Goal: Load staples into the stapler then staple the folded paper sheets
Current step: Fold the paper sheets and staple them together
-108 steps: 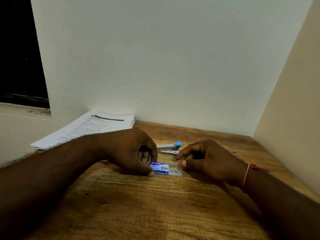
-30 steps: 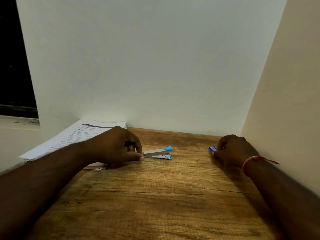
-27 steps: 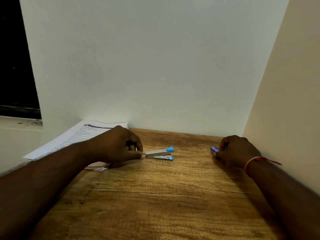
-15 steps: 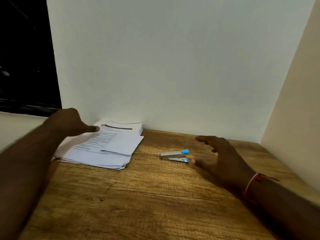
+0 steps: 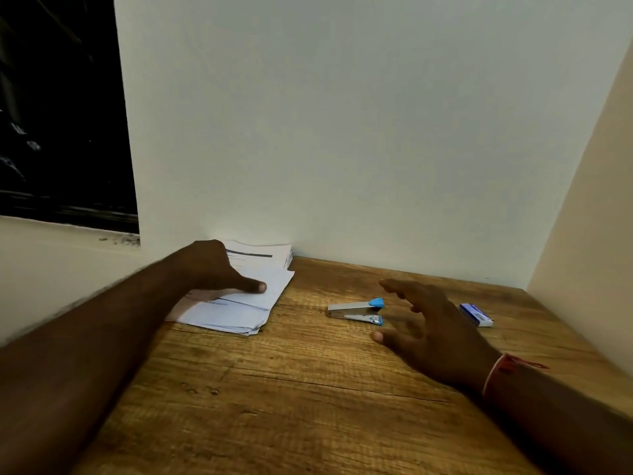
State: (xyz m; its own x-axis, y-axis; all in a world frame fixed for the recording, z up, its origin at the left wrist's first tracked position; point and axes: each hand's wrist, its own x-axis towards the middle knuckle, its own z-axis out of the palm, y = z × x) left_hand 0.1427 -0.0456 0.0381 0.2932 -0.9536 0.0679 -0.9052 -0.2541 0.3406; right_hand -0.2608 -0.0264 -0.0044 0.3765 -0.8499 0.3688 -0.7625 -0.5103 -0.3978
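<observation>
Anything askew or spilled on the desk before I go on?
Only the paper stack: its sheets are fanned, edges uneven, under the left hand. The stapler and staple box sit on the table, nothing spilled.

Grainy matt wood table [image 5: 308,389]; stapler [image 5: 356,311] — shiny metal, blue plastic.

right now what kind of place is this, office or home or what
Probably a small indoor desk or study nook: a wooden table set into a corner of plain walls, with a stack of printed paper sheets, a small stapler and a box of staples on it.
</observation>
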